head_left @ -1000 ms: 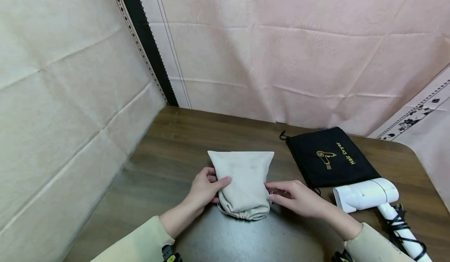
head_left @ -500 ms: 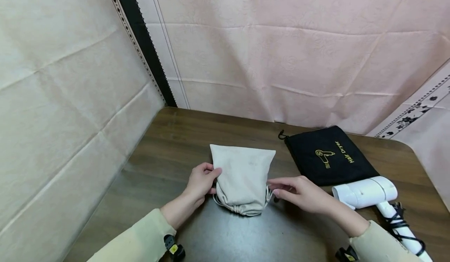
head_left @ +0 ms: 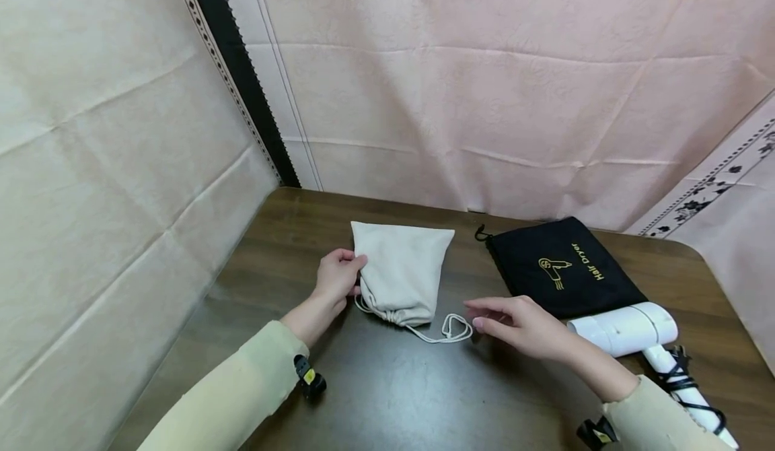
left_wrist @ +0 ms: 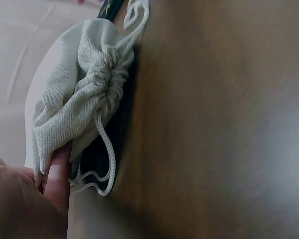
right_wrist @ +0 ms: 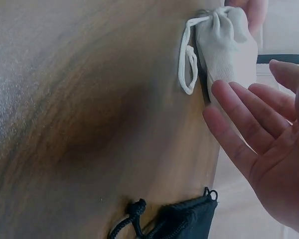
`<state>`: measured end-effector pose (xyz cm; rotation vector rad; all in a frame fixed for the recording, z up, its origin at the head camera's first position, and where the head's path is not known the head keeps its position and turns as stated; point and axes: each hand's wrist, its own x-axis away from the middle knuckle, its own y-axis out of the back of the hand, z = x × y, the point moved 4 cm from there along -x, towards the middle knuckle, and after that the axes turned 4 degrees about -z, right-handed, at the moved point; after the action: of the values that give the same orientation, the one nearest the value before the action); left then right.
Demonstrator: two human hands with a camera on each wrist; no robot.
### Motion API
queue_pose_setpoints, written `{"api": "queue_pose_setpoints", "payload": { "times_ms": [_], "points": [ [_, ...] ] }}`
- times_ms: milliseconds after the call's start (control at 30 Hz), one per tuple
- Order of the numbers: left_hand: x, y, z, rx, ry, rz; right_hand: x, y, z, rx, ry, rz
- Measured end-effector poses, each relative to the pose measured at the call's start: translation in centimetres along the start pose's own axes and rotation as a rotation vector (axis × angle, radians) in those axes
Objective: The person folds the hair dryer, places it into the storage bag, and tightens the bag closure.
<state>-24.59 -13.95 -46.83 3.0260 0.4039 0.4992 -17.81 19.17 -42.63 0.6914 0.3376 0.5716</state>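
A cream cloth drawstring bag (head_left: pixel 401 269) lies on the wooden table, its gathered mouth toward the person. My left hand (head_left: pixel 336 277) pinches its left edge, thumb on top and fingers underneath. In the left wrist view the puckered neck of the bag (left_wrist: pixel 79 84) and a loop of white cord (left_wrist: pixel 109 164) show beside the fingers. On the right, a drawstring (head_left: pixel 451 330) trails out over the table. My right hand (head_left: pixel 521 326) is held just right of that cord, fingers extended; in the right wrist view its palm (right_wrist: pixel 279 154) holds nothing.
A black drawstring pouch (head_left: pixel 563 272) printed "Hair Dryer" lies at the right rear. In front of it is a white hair dryer (head_left: pixel 626 330) with its black cord (head_left: pixel 681 373) wound round the handle. Pale cloth (head_left: pixel 484 101) hangs behind the table and along its left side.
The bag has slid away from the person and slightly left with the left hand. Its right drawstring, earlier at the right hand's fingers, now lies loose on the table.
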Motion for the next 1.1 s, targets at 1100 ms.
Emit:
{"api": "queue_pose_setpoints", "payload": {
  "times_ms": [1100],
  "points": [
    [-6.5,3.0,-2.9,-0.225,0.036,0.073,0.9,2.4,-0.6,0.148,-0.03,-0.05]
  ]
}}
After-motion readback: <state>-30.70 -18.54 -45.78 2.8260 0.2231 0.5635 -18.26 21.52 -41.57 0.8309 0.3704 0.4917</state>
